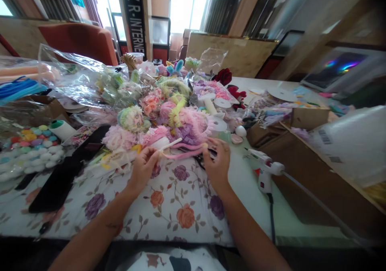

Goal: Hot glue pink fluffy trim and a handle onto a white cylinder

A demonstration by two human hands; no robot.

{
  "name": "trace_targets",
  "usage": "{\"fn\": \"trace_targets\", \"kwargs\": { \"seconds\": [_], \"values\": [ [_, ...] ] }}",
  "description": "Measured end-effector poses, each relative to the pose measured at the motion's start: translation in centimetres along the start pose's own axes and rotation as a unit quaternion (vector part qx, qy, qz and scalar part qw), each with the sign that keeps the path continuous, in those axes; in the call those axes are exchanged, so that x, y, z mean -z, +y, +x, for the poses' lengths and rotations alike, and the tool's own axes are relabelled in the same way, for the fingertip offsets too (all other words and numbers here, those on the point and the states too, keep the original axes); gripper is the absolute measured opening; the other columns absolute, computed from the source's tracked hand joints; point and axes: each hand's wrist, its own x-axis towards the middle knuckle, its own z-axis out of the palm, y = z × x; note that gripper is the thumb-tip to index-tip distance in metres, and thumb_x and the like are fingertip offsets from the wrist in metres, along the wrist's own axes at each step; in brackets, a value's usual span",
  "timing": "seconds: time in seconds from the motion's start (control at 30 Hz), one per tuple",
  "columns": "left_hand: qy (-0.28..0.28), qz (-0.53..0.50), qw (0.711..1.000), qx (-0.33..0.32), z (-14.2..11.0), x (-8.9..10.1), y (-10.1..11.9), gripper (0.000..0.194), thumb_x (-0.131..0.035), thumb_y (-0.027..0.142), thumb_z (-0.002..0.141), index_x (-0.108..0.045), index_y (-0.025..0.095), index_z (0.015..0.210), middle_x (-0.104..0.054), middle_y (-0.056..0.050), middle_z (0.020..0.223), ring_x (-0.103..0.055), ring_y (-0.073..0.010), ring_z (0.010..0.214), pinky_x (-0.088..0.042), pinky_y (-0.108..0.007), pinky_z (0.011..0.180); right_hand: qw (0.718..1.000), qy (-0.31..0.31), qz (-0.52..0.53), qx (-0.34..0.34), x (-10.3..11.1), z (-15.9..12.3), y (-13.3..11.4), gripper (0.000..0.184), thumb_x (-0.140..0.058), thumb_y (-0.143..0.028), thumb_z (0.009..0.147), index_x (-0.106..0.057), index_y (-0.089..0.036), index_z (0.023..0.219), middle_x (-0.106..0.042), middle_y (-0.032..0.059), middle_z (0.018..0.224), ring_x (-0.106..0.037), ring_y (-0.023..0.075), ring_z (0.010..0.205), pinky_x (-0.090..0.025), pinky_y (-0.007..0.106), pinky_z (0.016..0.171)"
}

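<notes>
Hands, two, bare, head view. Left hand [144,165]: thumb and fingers pinched together at the left end of a pink fuzzy strip [187,154], a slim white stick [171,144] jutting out beside the fingertips; whether that stick is gripped too cannot be told. Right hand [217,162]: thumb and fingers pinched at the strip's right end, by a small pale-yellow tip. Strip: stretched between both hands, above the near edge of a pastel heap of fluffy craft pieces [171,114].

Beneath: floral cloth [165,210] on a pale counter [244,198]. Right of the right hand: white glue gun [263,170], black cord, lying near a cardboard box [304,170]. Just beyond the gun: white ball [241,131]. Far left: bagged pompoms [39,156], thread spool [62,130], long black object [57,188]. Behind the heap: dark-red rose [223,76].
</notes>
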Motion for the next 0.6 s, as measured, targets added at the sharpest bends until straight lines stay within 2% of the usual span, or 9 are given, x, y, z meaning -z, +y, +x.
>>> {"fn": "trace_targets", "kwargs": {
  "seconds": [0.03,0.1,0.2,0.4,0.6],
  "values": [
    [-0.03,-0.02,0.999,0.022,-0.1,-0.2,0.0,0.028,-0.062,0.044,0.084,-0.052,0.018,0.082,-0.05,0.006,0.055,-0.043,-0.0071,0.043,-0.032,-0.02,0.043,0.999,-0.015,-0.005,0.049,-0.2,-0.4,-0.7,0.019,-0.056,-0.025,0.09,-0.066,-0.02,0.105,-0.066,0.0117,0.103,-0.058,0.0261,0.102,-0.047,0.043,0.092],
    [-0.082,-0.041,0.994,0.054,-0.3,-0.4,0.0,0.032,-0.066,0.046,0.081,-0.054,0.016,0.082,-0.049,0.006,0.054,-0.041,-0.0061,0.043,-0.031,-0.019,0.043,0.988,-0.085,0.021,0.127,-0.7,-1.3,-2.2,0.015,-0.053,-0.02,0.094,-0.067,-0.021,0.102,-0.068,0.0097,0.096,-0.06,0.0238,0.095,-0.048,0.041,0.09],
    [-0.137,-0.052,0.986,0.081,-0.5,-0.7,-0.2,0.035,-0.069,0.048,0.079,-0.055,0.016,0.082,-0.049,0.006,0.054,-0.041,-0.0059,0.044,-0.033,-0.019,0.044,0.966,-0.176,0.061,0.178,-1.3,-2.5,-3.8,0.017,-0.051,-0.018,0.096,-0.066,-0.021,0.102,-0.07,0.0087,0.093,-0.061,0.0229,0.09,-0.048,0.039,0.085],
    [-0.186,-0.052,0.973,0.126,-0.8,-1.2,-0.7,0.043,-0.071,0.056,0.073,-0.052,0.018,0.08,-0.048,0.006,0.057,-0.044,-0.0075,0.047,-0.034,-0.02,0.041,0.959,-0.215,0.076,0.168,-1.6,-3.2,-3.9,0.021,-0.045,-0.022,0.098,-0.063,-0.02,0.088,-0.066,0.0077,0.081,-0.058,0.0224,0.082,-0.047,0.035,0.076],
    [-0.195,-0.044,0.974,0.103,-0.6,-1.3,-1.7,0.041,-0.069,0.054,0.076,-0.053,0.017,0.08,-0.048,0.006,0.057,-0.043,-0.0079,0.048,-0.037,-0.021,0.045,0.953,-0.247,0.072,0.157,-1.7,-3.2,-3.8,0.024,-0.04,-0.021,0.099,-0.056,-0.02,0.082,-0.059,0.0048,0.075,-0.052,0.0196,0.073,-0.041,0.032,0.068]
  ]
}}
